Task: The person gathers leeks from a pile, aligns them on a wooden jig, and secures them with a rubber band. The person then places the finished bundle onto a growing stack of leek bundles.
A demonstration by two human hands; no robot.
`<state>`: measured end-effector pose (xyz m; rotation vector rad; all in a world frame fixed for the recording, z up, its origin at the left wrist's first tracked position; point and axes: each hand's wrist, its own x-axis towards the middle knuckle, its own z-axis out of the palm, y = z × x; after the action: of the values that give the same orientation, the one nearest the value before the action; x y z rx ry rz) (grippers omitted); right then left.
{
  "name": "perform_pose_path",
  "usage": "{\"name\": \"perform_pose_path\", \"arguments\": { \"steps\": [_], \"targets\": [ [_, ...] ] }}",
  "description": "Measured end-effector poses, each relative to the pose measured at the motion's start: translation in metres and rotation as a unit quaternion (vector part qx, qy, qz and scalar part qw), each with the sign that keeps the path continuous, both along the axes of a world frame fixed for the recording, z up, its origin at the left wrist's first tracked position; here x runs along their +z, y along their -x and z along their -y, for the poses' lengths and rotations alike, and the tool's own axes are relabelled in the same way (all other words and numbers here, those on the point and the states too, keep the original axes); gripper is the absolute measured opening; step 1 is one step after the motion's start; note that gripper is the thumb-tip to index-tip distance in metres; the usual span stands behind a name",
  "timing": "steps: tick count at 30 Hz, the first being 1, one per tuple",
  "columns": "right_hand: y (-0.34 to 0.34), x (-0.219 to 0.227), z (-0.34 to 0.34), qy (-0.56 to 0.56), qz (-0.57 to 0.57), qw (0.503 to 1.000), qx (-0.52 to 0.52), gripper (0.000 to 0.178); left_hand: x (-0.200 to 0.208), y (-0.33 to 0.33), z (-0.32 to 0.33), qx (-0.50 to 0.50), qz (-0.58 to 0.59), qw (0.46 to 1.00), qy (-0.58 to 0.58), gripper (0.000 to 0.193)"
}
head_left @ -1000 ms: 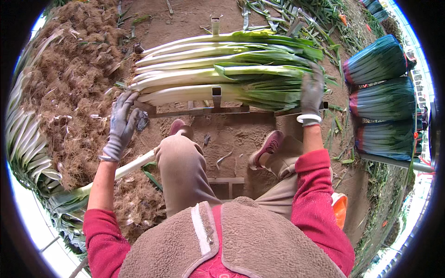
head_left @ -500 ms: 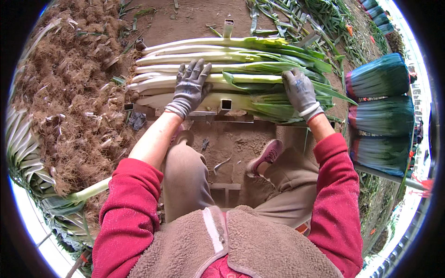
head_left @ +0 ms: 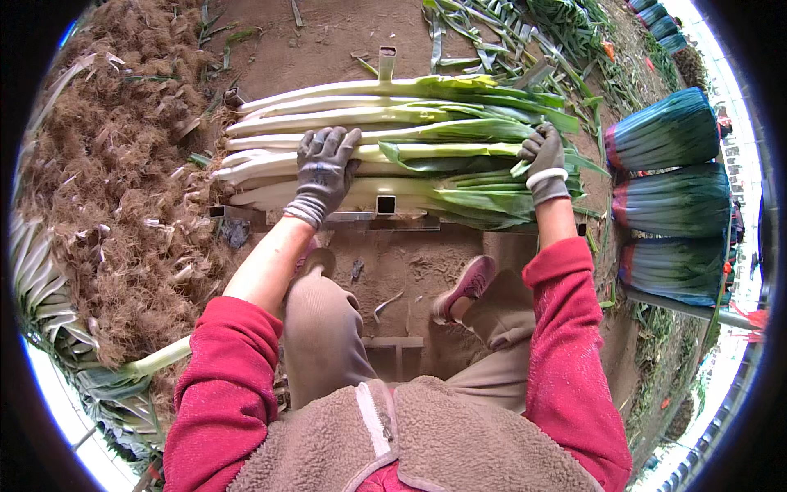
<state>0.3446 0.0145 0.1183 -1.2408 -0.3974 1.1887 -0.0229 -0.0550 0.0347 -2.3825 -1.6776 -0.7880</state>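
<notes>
A row of leeks (head_left: pixel 385 135) lies crosswise in a low metal frame (head_left: pixel 348 217), white shanks to the left and green leaves to the right. My left hand (head_left: pixel 324 172), in a grey glove, rests on the white shanks with its fingers bent over a stalk. Over the green tops, my right hand (head_left: pixel 545 156), gloved alike with a white band at the wrist, is closed on leek leaves. Its fingertips are partly hidden. The frame's square posts (head_left: pixel 386 61) stick up on the far and near sides of the pile.
A heap of cut roots (head_left: pixel 139 189) covers the ground at left, with more leeks (head_left: pixel 49 279) along its outer edge. Wrapped leek bundles (head_left: pixel 672 197) stand at right. Leaf scraps (head_left: pixel 484 41) are scattered at the far side.
My left hand has gone from spread fingers to fingers bent over a stalk. My right hand has turned and closed on the leaves. The view has shifted slightly.
</notes>
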Motion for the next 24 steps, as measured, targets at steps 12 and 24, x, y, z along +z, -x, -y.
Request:
{"name": "perform_pose_path", "arguments": {
  "steps": [12,24],
  "targets": [
    [0.034,-0.009,-0.11,-0.107,0.779,0.544,0.293,0.051,0.034,-0.017,-0.063,0.061,0.047,0.995,0.065,0.059],
    [0.052,0.004,-0.101,-0.027,0.769,0.505,0.39,0.032,0.025,-0.022,-0.075,0.072,-0.018,0.985,0.157,0.052]
  ]
}}
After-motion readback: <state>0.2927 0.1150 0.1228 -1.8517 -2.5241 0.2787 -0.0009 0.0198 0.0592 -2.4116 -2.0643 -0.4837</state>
